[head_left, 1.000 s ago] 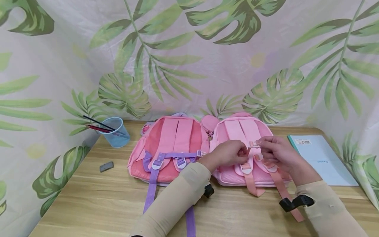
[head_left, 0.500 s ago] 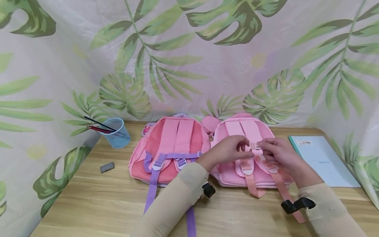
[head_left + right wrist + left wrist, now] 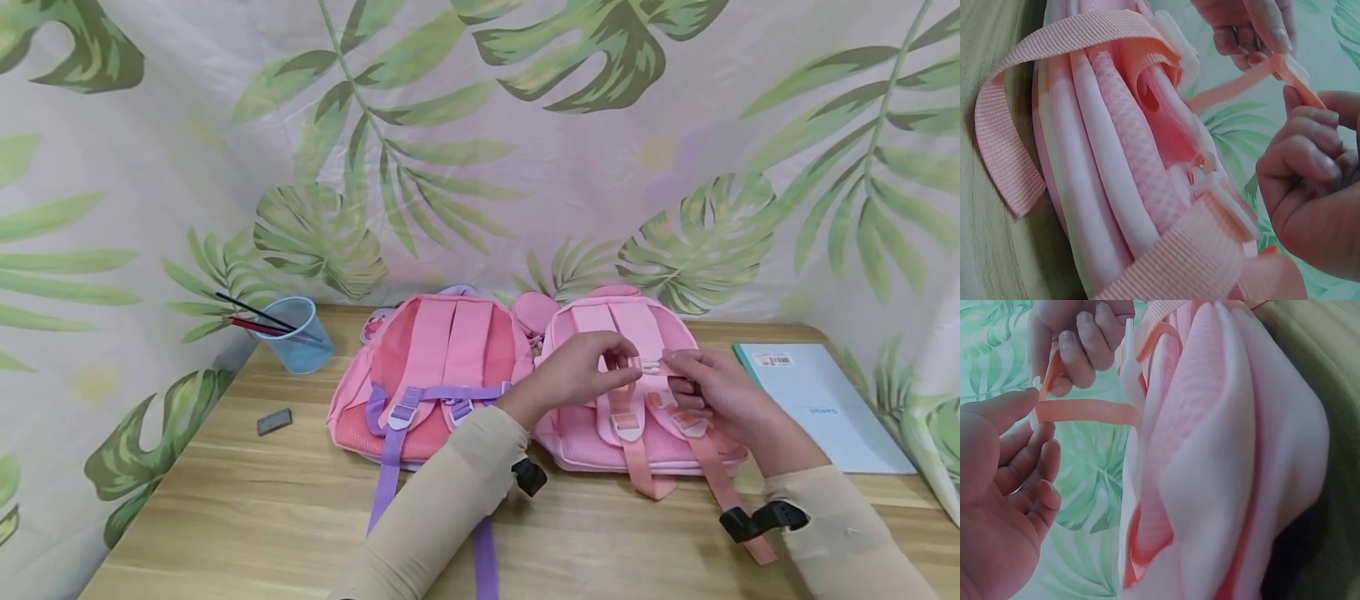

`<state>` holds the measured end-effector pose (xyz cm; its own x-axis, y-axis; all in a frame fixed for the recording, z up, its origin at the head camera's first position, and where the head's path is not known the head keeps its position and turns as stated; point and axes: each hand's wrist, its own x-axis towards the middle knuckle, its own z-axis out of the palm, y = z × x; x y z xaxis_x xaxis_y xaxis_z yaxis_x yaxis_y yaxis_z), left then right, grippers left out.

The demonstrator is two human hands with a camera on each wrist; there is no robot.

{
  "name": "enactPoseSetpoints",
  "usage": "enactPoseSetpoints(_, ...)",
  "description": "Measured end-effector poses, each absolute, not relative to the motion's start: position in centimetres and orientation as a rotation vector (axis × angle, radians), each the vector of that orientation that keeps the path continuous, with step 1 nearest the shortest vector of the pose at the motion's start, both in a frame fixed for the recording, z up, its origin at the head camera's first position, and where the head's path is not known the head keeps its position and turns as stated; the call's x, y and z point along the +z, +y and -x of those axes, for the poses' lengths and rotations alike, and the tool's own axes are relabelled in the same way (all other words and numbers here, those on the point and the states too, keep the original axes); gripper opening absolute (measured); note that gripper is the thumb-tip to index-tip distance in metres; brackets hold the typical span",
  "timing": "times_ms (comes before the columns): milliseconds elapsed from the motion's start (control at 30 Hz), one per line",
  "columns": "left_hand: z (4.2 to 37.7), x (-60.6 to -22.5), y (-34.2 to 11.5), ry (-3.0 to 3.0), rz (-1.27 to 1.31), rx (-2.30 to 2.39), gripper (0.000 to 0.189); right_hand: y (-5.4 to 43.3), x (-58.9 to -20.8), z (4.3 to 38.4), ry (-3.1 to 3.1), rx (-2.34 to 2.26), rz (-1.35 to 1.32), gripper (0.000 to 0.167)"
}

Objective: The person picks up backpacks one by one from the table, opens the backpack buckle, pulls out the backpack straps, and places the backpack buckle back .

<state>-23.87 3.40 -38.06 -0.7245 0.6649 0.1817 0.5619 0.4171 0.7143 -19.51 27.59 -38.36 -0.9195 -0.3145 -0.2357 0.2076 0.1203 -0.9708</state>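
Note:
On the pink backpack (image 3: 630, 321) at the right, both hands meet at a small white buckle (image 3: 649, 366) on a narrow orange strap (image 3: 1088, 411). My left hand (image 3: 585, 367) pinches the buckle's left side between thumb and fingertips; its other fingers are bent loosely in the left wrist view. My right hand (image 3: 716, 387) pinches the orange strap beside the buckle's right side, fingers curled. In the right wrist view the strap stretches from the backpack to the left hand (image 3: 1254, 28). The fingertips partly hide the buckle.
A second pink backpack (image 3: 427, 333) with purple straps (image 3: 388, 467) lies to the left. Further left are a blue mesh cup (image 3: 303, 346) of pencils and a grey eraser (image 3: 274, 421). At the right lies a light blue notebook (image 3: 832, 417). Wide orange straps (image 3: 637, 467) hang onto the table.
My left hand has let go of the orange strap below the buckle, opened its fingers and moved up to pinch the buckle's left side. The right hand keeps its grip, shifting slightly right.

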Motion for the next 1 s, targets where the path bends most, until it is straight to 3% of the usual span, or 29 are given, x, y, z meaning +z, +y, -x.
enactPoseSetpoints(233, 24.0, -38.6, 3.1, 2.51, -1.124, 1.269, 0.021, 28.6, -38.6, 19.4, 2.079, -1.764, 0.143, 0.024)
enactPoseSetpoints(667, 24.1, -38.5, 3.3, 2.471, -1.124, 1.293, 0.022, 27.4, -38.8, 19.5, 1.873, -1.923, 0.1, 0.02)
enactPoseSetpoints(1000, 23.9, -38.6, 3.2, 2.471, -1.134, 1.283, 0.017, 26.9, -38.7, 19.7, 1.844, -1.913, 0.098, 0.027)
